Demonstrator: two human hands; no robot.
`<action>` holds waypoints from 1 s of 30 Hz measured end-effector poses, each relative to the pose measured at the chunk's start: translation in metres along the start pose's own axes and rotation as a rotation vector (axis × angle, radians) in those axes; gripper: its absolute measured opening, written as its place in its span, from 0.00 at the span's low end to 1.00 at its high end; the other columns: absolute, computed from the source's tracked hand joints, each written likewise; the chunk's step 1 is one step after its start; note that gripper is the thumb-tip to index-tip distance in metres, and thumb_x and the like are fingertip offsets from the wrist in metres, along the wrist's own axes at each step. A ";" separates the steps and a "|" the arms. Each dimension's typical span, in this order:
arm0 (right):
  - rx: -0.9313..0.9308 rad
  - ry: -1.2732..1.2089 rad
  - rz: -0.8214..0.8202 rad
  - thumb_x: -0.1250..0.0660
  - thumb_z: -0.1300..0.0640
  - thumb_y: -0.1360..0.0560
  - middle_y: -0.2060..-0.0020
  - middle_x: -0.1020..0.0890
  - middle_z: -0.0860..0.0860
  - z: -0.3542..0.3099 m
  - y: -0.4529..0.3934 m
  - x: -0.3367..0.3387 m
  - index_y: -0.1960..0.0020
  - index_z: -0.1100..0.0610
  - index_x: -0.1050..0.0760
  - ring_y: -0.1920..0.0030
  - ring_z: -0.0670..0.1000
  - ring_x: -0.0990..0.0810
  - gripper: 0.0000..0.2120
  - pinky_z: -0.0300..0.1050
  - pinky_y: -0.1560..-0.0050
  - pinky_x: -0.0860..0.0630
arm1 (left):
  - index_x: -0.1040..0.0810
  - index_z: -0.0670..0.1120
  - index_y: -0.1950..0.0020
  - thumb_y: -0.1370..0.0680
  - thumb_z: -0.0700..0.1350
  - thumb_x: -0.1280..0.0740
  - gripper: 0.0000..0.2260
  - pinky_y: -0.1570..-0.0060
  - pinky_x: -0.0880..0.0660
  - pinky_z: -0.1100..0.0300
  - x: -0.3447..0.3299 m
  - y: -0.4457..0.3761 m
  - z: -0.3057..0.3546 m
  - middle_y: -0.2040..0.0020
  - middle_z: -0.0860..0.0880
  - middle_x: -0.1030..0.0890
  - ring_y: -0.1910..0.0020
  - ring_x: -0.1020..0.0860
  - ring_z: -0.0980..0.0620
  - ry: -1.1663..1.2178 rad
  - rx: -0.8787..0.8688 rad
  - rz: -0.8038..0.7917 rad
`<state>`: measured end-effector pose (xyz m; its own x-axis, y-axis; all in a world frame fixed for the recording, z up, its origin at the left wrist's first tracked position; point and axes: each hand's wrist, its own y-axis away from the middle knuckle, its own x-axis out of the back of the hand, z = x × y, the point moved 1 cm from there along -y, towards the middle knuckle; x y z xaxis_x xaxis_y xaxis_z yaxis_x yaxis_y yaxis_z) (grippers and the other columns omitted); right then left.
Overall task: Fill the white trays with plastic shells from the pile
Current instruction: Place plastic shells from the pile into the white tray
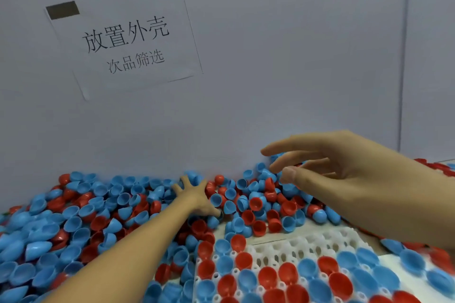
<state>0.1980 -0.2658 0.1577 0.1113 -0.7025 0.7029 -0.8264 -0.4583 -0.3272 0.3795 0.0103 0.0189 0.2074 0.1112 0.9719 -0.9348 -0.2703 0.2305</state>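
Observation:
A big pile of blue and red plastic shells (103,214) covers the table up to the back wall. A white tray (290,251) lies at the lower right; red and blue shells sit open side up in its near rows, and its far pockets are bare. My left hand (194,194) reaches far into the pile with fingers spread flat on the shells, and I cannot see any shell held in it. My right hand (327,170) hovers above the pile near the wall, fingers loosely extended, holding nothing.
A grey wall (246,93) stands right behind the pile, with a printed paper sign (125,39) taped to it. More shells (440,167) lie at the far right behind my right wrist.

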 end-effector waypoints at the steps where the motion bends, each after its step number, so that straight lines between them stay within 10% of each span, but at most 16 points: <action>1: -0.005 0.006 -0.003 0.42 0.37 0.31 0.48 0.21 0.27 0.000 0.000 -0.001 0.40 0.29 0.28 0.48 0.28 0.23 0.20 0.34 0.44 0.24 | 0.58 0.58 0.18 0.31 0.64 0.27 0.51 0.26 0.49 0.33 -0.004 -0.002 0.001 0.21 0.37 0.67 0.24 0.64 0.26 -0.005 0.013 -0.009; 8: -0.001 0.032 0.000 0.42 0.38 0.32 0.50 0.21 0.27 -0.003 -0.002 -0.004 0.40 0.30 0.27 0.50 0.29 0.22 0.21 0.35 0.45 0.23 | 0.43 0.60 0.22 0.27 0.54 0.27 0.38 0.30 0.35 0.39 -0.015 0.001 -0.017 0.21 0.42 0.58 0.23 0.57 0.29 0.191 -0.086 0.206; 13: 0.022 0.055 -0.021 0.42 0.37 0.32 0.49 0.22 0.25 -0.006 -0.002 -0.005 0.40 0.28 0.28 0.49 0.28 0.23 0.20 0.36 0.45 0.23 | 0.52 0.59 0.19 0.27 0.55 0.26 0.45 0.26 0.42 0.37 -0.014 0.013 -0.008 0.21 0.39 0.69 0.24 0.62 0.24 0.111 -0.045 0.025; 19: 0.040 0.054 -0.001 0.40 0.38 0.31 0.49 0.21 0.26 -0.013 0.004 0.000 0.40 0.28 0.28 0.49 0.29 0.22 0.19 0.39 0.44 0.21 | 0.35 0.56 0.27 0.24 0.42 0.31 0.28 0.44 0.25 0.48 -0.019 0.017 -0.012 0.23 0.42 0.49 0.28 0.39 0.33 0.185 -0.026 0.322; 25: 0.052 0.029 0.010 0.40 0.38 0.30 0.49 0.20 0.27 -0.014 0.007 0.004 0.40 0.29 0.28 0.49 0.29 0.21 0.19 0.39 0.42 0.22 | 0.26 0.54 0.50 0.29 0.39 0.25 0.15 0.62 0.25 0.56 -0.001 0.015 -0.036 0.44 0.46 0.22 0.55 0.22 0.46 0.681 -0.063 0.457; 30: 0.047 0.043 -0.023 0.40 0.37 0.29 0.49 0.23 0.23 -0.013 0.006 0.001 0.39 0.27 0.30 0.50 0.27 0.23 0.18 0.33 0.49 0.23 | 0.26 0.48 0.51 0.28 0.44 0.22 0.14 0.54 0.22 0.53 0.012 0.016 -0.050 0.46 0.43 0.20 0.53 0.22 0.47 1.186 0.029 0.422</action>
<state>0.1855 -0.2622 0.1650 0.1050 -0.6680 0.7367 -0.7970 -0.4996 -0.3395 0.3521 0.0552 0.0319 -0.5057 0.7959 0.3330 -0.8551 -0.5135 -0.0713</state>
